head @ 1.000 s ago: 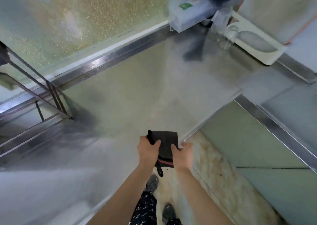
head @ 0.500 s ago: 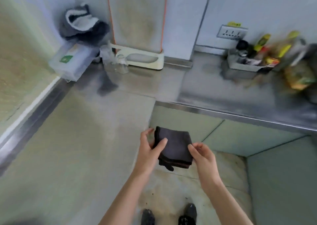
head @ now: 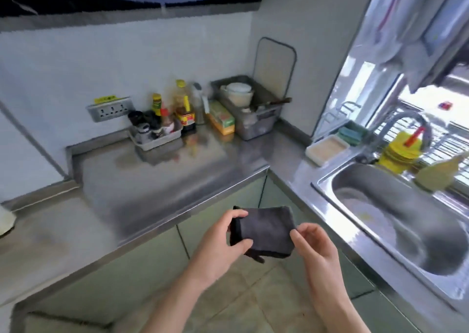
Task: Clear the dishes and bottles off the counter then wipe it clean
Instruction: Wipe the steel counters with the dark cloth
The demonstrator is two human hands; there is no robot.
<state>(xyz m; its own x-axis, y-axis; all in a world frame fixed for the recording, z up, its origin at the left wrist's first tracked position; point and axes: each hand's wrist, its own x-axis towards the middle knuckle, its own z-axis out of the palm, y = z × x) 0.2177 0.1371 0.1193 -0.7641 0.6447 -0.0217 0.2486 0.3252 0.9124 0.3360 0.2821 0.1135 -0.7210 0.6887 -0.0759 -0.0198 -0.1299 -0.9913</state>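
A folded dark grey cloth point(head: 266, 231) hangs in the air in front of the steel counter point(head: 157, 188). My left hand point(head: 223, 246) grips its left edge between thumb and fingers. My right hand point(head: 312, 246) pinches the cloth's right corner. At the back of the counter stand sauce and oil bottles point(head: 184, 106), a small grey tray of jars point(head: 157, 132), a yellow-green box point(head: 220, 119) and a metal dish rack point(head: 250, 104) with a white bowl in it.
A steel sink point(head: 396, 218) with a tap point(head: 403, 124) lies at the right. A white soap dish point(head: 326, 148), sponges and a yellow bottle point(head: 401, 149) sit behind the sink. A wall socket point(head: 110, 109) is above the counter. Green cabinet doors are below.
The view has swung right from the left counter to the corner with bottles and the sink. Both hands have kept hold of the cloth and turned it flatter.
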